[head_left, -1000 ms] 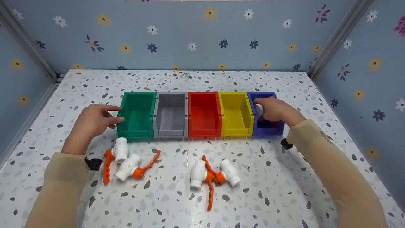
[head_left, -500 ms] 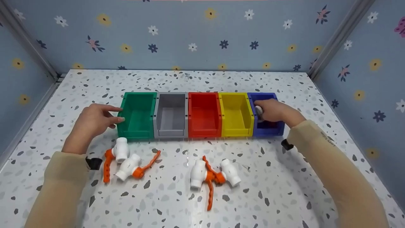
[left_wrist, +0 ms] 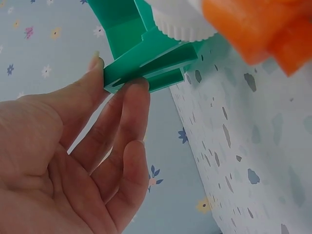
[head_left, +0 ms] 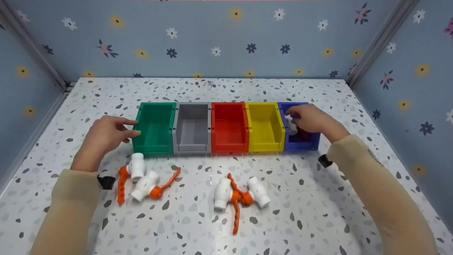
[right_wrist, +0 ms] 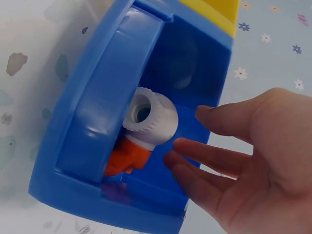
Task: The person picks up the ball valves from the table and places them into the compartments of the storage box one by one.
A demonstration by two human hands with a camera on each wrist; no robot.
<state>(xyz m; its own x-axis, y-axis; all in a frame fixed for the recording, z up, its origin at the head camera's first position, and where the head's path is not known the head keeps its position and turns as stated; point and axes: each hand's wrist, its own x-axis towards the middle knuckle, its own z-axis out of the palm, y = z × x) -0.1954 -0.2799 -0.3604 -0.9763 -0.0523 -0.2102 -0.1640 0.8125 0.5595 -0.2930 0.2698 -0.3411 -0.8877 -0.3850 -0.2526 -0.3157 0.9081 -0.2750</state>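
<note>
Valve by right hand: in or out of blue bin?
In: the right wrist view shows the valve within the blue bin, behind its low front wall.

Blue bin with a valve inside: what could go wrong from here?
The right hand is close to the valve in the blue bin; withdrawing could knock it. The two central valves seem to overlap at their orange handles; lifting one may drag the other. The left hand holds the green bin; a tug could shift it.

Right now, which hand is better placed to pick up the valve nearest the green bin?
Probably the left hand: it is close to that valve, though it would first have to release the green bin. The right hand is at the blue bin, farther off.
</note>
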